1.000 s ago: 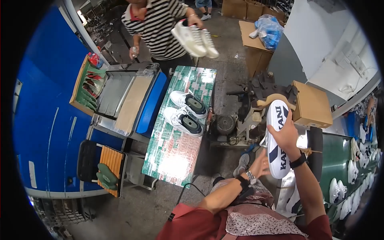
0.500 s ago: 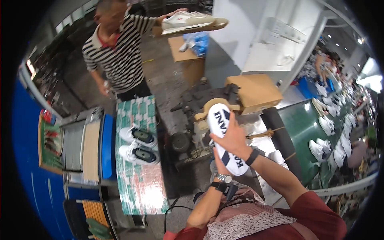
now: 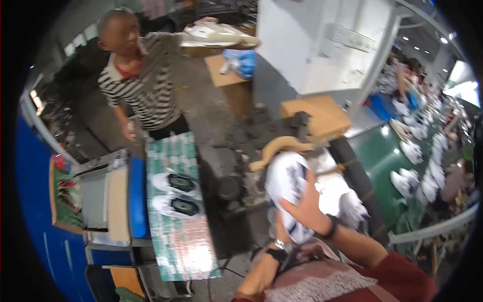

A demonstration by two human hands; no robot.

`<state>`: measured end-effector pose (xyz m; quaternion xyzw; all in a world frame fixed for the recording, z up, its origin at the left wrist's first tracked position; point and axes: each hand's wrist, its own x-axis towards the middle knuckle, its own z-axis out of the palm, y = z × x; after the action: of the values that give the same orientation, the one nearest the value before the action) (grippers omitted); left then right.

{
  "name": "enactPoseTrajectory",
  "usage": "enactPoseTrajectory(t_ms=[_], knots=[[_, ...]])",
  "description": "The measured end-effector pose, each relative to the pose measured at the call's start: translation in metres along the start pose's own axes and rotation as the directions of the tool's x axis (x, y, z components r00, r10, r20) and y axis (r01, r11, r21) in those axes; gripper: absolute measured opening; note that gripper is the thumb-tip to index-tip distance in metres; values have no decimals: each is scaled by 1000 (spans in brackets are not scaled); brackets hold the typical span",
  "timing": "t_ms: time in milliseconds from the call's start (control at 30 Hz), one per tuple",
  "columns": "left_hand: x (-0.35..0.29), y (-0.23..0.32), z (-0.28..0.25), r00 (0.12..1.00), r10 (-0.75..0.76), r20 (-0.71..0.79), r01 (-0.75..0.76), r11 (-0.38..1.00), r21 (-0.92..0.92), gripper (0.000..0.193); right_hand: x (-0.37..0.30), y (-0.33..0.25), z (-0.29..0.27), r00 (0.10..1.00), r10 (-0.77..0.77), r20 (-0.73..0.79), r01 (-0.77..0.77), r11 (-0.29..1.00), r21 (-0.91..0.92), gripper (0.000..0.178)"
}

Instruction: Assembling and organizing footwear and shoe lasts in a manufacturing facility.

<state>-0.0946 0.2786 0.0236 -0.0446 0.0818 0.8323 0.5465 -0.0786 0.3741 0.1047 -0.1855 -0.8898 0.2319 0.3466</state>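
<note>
A white shoe (image 3: 279, 177), its sole with dark markings turned up toward me, is between my two hands and looks blurred. My right hand (image 3: 310, 210) lies along its right side, thumb across the sole and fingers reaching up the edge. From below, my left hand (image 3: 283, 232) holds the near part of the shoe; its fingers are mostly hidden behind it. Just beyond the shoe's far end is a machine's curved tan pad (image 3: 282, 147), the gap between them unclear.
A pair of white shoes (image 3: 175, 195) sits on a green-and-white wrapped bench (image 3: 183, 251) to my left. More white shoes (image 3: 353, 207) lie right of my hands. A cardboard box (image 3: 319, 118) stands behind the machine. Far left, a co-worker in a striped shirt (image 3: 151, 95) holds a large pale shoe (image 3: 216, 35).
The shoe has come slightly nearer to me and tilted, with both hands still on it. The co-worker's raised arm and large shoe appear shifted left. The whole view has also moved.
</note>
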Motion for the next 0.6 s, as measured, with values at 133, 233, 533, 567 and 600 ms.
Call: enactPoseTrajectory(t_ms=[133, 233, 533, 567, 600], knots=[[-27, -19, -103, 965, -231, -124, 243, 965, 99, 52, -27, 10, -75, 862, 287, 418, -496, 647, 578, 70], [-76, 35, -80, 987, -147, 60, 55, 671, 740, 57, -72, 173, 0, 839, 1, 544, -543, 47, 838, 63], [-298, 97, -85, 770, 346, -536, 575, -10, 818, 88, 11, 32, 41, 639, 182, 747, -634, -425, 646, 75], [-311, 102, -86, 707, 429, -562, 601, 54, 797, 84, 12, 42, 29, 668, 109, 736, -653, -388, 651, 75], [-318, 104, -92, 583, 608, -539, 672, 12, 741, 82, 6, 48, 10, 653, 135, 745, -657, -389, 646, 75]])
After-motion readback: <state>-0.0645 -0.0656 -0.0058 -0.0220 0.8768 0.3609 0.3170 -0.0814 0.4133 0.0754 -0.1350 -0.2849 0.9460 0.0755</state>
